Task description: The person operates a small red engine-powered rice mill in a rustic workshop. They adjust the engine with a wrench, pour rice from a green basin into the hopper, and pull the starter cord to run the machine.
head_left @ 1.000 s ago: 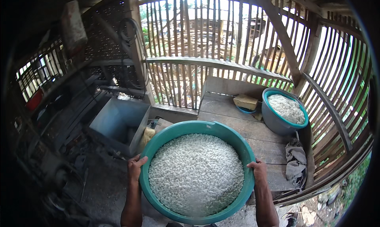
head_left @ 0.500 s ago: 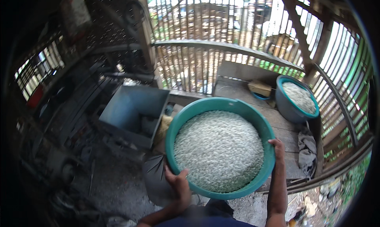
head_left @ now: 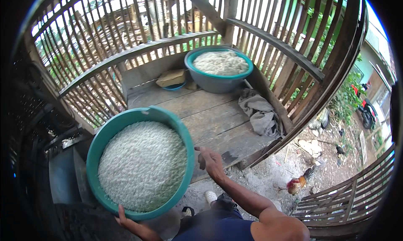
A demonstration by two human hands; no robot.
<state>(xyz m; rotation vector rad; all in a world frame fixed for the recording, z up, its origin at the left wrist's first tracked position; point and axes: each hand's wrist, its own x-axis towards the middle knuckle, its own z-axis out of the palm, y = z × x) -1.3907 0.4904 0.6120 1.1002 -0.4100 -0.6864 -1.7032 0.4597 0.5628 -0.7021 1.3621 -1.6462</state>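
Note:
A large green basin [head_left: 95, 148] full of white grains [head_left: 142, 167], rice by their look, is at the left, tilted slightly. My left hand [head_left: 126, 221] grips its lower rim, the thumb against the outside and the other fingers hidden beneath. Just off the basin's right side is my right hand [head_left: 211, 161], its index finger pointing at the rim and the others loosely bent. Nothing shows in that hand. Whether a fingertip still touches the basin is hard to make out.
A grey tub [head_left: 214, 84] with a turquoise rim, heaped with pale grains, stands on the wooden platform [head_left: 210, 119]. Nearby lie a grey cloth [head_left: 258, 110] and a tan block [head_left: 171, 78]. A metal hopper [head_left: 65, 178] is at left; a rooster [head_left: 296, 184] is outside.
The view has swung right, and the green basin now sits further left in it. My right hand has come away from the basin's rim; my left hand keeps its grip.

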